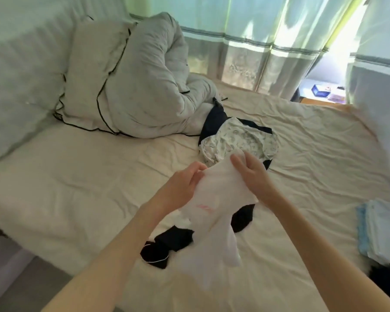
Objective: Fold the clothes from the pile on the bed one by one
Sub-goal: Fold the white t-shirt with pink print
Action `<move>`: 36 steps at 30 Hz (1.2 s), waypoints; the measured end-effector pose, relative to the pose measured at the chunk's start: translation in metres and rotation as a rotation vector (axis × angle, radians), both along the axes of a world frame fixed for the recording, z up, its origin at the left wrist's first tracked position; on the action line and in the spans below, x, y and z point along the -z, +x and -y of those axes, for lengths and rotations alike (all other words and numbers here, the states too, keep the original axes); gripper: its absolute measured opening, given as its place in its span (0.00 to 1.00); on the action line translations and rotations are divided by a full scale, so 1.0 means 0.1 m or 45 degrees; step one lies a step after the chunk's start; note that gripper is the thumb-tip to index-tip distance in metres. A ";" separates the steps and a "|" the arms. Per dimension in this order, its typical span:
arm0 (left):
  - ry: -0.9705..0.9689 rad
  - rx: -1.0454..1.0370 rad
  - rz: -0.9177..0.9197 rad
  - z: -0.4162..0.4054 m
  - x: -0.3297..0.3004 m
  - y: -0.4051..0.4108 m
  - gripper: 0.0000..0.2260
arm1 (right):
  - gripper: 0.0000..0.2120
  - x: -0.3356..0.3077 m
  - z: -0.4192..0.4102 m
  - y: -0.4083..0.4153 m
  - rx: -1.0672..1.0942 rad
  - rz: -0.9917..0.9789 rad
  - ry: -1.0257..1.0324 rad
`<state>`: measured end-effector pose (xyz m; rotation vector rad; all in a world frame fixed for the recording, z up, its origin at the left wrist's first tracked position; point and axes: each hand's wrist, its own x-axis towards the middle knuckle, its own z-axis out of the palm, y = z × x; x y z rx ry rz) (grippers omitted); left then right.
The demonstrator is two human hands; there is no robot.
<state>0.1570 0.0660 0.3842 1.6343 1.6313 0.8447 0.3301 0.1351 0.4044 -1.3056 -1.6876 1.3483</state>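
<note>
Beyond the hands (218,179) gripping a white garment (214,210), patterned clothes (236,140) lie piled.

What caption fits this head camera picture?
Both hands, left hand and right hand, hold up a white garment over the bed.

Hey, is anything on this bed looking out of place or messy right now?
Mostly just unfolded laundry. The white garment held up by the left hand and right hand shows a faint pinkish mark near its middle, possibly a stain or a print. Dark clothes lie crumpled on the sheet below it.
</note>
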 end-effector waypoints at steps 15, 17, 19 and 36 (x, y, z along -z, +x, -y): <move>0.147 -0.379 -0.302 1.04 -1.28 -1.06 0.02 | 0.05 -0.99 0.40 -0.95 -0.553 -0.094 0.236; 0.178 -0.406 -0.362 1.09 -1.38 -1.07 0.03 | 0.12 -1.02 0.51 -1.14 -0.711 -0.032 0.327; 0.255 -0.464 -0.338 1.14 -1.47 -1.08 0.02 | 0.14 -0.99 0.63 -1.35 -0.842 0.063 0.385; 0.333 -1.069 0.211 1.72 -0.86 -1.01 0.08 | 0.09 -1.60 0.92 -2.27 -0.739 -0.334 0.223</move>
